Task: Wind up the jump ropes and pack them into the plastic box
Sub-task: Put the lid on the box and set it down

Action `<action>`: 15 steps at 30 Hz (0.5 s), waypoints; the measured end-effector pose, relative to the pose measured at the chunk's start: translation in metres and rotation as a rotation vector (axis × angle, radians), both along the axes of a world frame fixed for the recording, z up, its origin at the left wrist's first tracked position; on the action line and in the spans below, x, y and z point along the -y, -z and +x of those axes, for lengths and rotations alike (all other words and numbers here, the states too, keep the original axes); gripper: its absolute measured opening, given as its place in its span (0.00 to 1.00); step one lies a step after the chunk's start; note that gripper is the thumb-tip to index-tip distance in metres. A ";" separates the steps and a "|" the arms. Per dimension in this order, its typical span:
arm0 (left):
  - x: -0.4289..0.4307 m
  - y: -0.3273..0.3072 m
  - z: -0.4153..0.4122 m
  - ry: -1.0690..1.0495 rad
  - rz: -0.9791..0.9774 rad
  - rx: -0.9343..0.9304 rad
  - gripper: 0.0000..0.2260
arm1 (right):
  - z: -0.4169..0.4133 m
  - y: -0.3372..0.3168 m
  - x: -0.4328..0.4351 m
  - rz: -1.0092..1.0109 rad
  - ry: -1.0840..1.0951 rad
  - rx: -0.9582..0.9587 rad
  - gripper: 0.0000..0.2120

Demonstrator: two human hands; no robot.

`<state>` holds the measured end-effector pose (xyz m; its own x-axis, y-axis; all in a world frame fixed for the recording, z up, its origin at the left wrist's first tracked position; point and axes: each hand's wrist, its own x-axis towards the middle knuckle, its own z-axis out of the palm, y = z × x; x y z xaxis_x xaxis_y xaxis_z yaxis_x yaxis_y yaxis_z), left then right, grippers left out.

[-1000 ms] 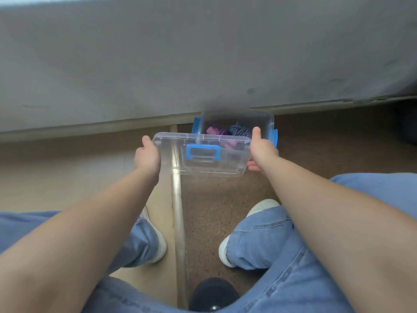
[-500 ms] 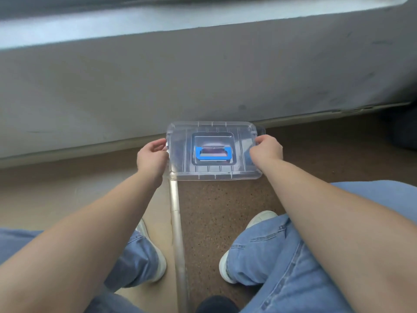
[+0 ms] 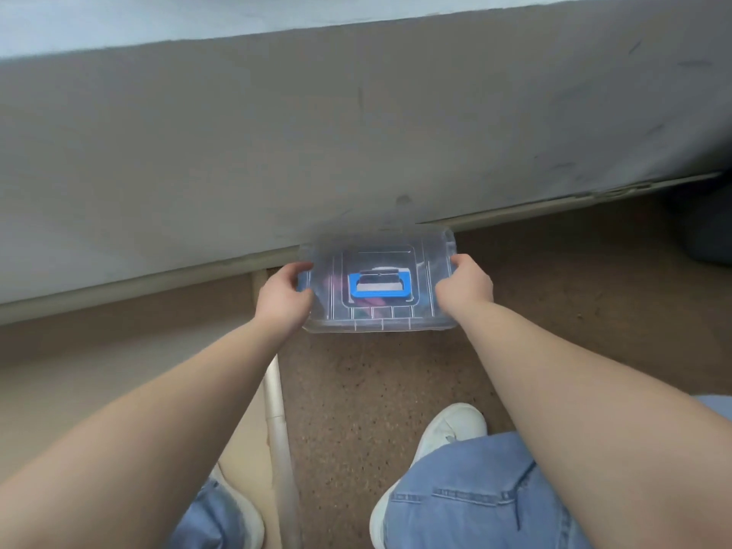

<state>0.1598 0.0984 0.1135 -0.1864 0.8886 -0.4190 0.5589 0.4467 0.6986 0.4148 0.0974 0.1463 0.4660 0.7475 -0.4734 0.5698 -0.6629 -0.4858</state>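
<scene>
Head view: left hand (image 3: 283, 299), right hand (image 3: 465, 289) grip lid (image 3: 380, 247) ends; ropes (image 3: 332, 280) beneath blurred, indistinct.

Grey wall (image 3: 356, 124), white shoe (image 3: 451, 427), floor strip (image 3: 277, 410)

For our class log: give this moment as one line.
clear plastic box: clear lid with blue handle on | left hand: grips box's left end | right hand: grips right end
</scene>
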 end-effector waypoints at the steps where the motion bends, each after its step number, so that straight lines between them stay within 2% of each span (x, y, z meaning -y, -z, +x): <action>1: -0.007 0.005 0.003 -0.003 0.003 -0.015 0.22 | 0.003 0.005 -0.003 -0.005 0.012 0.002 0.23; 9: -0.036 0.024 0.009 -0.045 0.008 -0.117 0.21 | 0.016 0.037 -0.014 -0.011 0.014 0.037 0.23; 13: -0.040 0.035 0.004 -0.131 -0.010 -0.076 0.20 | 0.019 0.047 -0.012 -0.021 -0.009 0.058 0.22; 15: -0.042 0.038 0.001 -0.172 -0.043 -0.074 0.24 | 0.019 0.051 -0.013 -0.014 -0.005 0.057 0.22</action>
